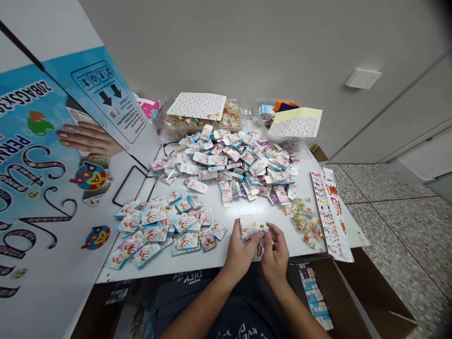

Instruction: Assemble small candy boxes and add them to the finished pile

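Note:
My left hand [239, 250] is closed round a small printed cardboard box [248, 230], whose white end flap stands up. Close beside it, my right hand [276, 252] pinches a small clear packet with colourful bits [262, 228] at the box's right side. Whether part of the packet is inside the box cannot be told. On the table to the right lies a loose group of similar small colourful packets [306, 223]. Left of my hands is a pile of closed small boxes [155, 223] with a picture of a hand on them.
Behind lies a large heap of boxes [240, 160], many with flaps up. Two clear bins stand at the back under printed sheets [197, 105]. Sticker strips [332, 214] overhang the table's right edge. A big printed carton [70, 155] borders the left; an open carton [370, 287] sits below right.

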`<state>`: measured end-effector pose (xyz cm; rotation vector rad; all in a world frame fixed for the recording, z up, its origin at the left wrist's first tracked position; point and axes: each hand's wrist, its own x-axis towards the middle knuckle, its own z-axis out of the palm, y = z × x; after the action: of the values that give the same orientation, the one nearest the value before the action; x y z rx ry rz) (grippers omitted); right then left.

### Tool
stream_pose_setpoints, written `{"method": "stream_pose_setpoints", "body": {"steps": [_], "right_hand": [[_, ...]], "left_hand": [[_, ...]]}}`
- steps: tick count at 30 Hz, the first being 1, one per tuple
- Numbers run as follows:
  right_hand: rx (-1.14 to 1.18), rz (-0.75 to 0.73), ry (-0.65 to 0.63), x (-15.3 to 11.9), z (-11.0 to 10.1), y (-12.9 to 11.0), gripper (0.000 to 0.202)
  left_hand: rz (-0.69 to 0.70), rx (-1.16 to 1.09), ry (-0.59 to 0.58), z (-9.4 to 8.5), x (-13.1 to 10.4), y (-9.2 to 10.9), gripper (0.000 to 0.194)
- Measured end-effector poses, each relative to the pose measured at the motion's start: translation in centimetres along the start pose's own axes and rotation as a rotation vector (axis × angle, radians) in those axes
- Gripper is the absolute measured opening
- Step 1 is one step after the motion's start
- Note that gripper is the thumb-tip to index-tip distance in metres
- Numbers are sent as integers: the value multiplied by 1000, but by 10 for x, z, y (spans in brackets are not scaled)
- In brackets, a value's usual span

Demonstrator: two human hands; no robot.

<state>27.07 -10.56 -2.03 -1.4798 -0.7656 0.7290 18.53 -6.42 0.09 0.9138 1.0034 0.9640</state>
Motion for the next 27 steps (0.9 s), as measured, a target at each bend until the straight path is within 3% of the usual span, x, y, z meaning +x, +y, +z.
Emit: {"method": "stream_pose_setpoints", "body": {"steps": [3,6,9,12,16,20,22,25,27], "right_hand": [[23,3,-87,5,-9,-7,41],[-8,-33,-63,11,-20,-20,36],[-181,-240,-199,18,-28,-40,25],[-356,-427,-388,25,-32,-58,19],[-473,-364,-511,32,-38,-74,22],[-574,-300,-765,36,-44,-80,15],[-542,-318,-733,36,-43,-77,19],[-433,-358,-503,31,-39,-65,37],[-403,-441,-423,26,-36,-59,19]], "left_hand": [[-2,-81,-81,-3,-1,0,45],[-37,-21,-149,-10,-3,5,52],[-46,108,-233,-19,-6,17,46],[36,241,-327,-28,-9,32,31],[110,448,-339,-38,-10,41,25],[181,656,-411,-44,-13,36,25],[173,686,-467,-45,-14,34,26],[121,647,-504,-43,-16,35,33],[91,596,-522,-42,-16,37,36]]}}
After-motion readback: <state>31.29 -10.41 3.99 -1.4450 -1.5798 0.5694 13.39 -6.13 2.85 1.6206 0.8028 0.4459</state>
